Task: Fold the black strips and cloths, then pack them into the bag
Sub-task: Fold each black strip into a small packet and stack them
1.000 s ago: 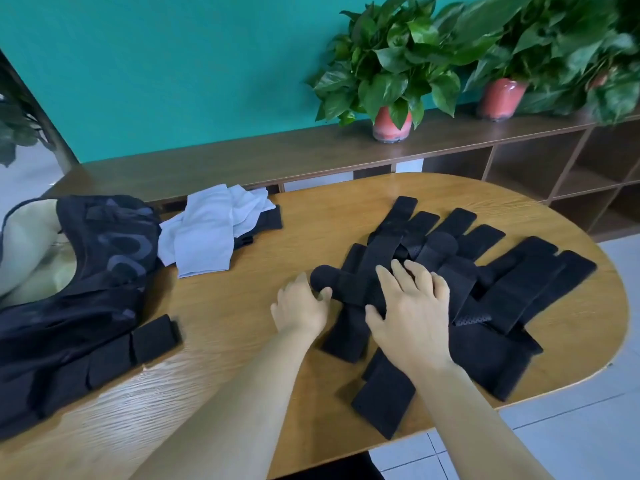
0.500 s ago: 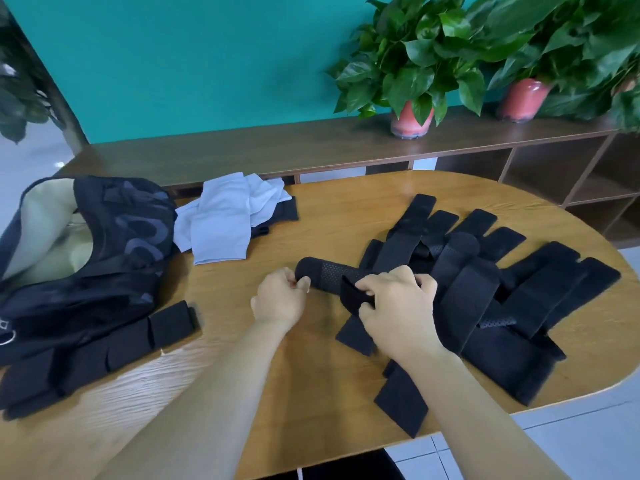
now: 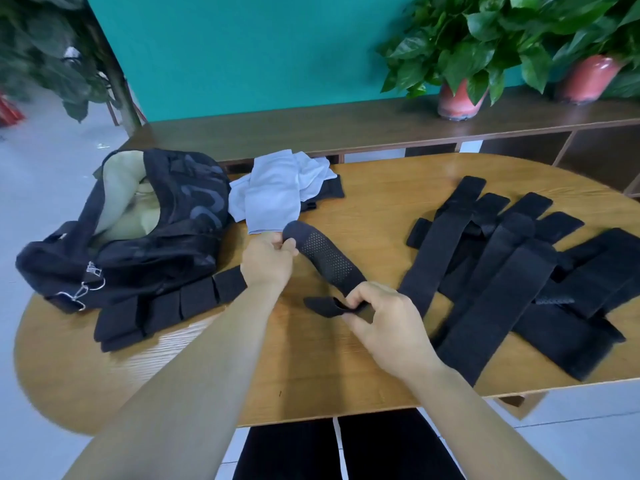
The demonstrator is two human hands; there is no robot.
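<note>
A black strip (image 3: 323,259) with a dotted patch hangs stretched above the table between both hands. My left hand (image 3: 266,263) pinches its rounded far end, while my right hand (image 3: 384,322) pinches the near end, where a short flap folds back. A pile of several black strips (image 3: 512,275) lies fanned out on the right of the table. The open black bag (image 3: 138,226) with a pale lining sits at the left. Folded black strips (image 3: 166,311) lie in a row against the bag's front.
The oval wooden table (image 3: 311,375) has its front edge close to my legs. White cloths (image 3: 277,192) lie on a black cloth behind my left hand. Behind the table, a low wooden shelf (image 3: 346,126) carries potted plants (image 3: 457,60).
Both hands took one strip out of the pile, lifted it and carried it left to the middle of the table. The view swung left, toward the bag.
</note>
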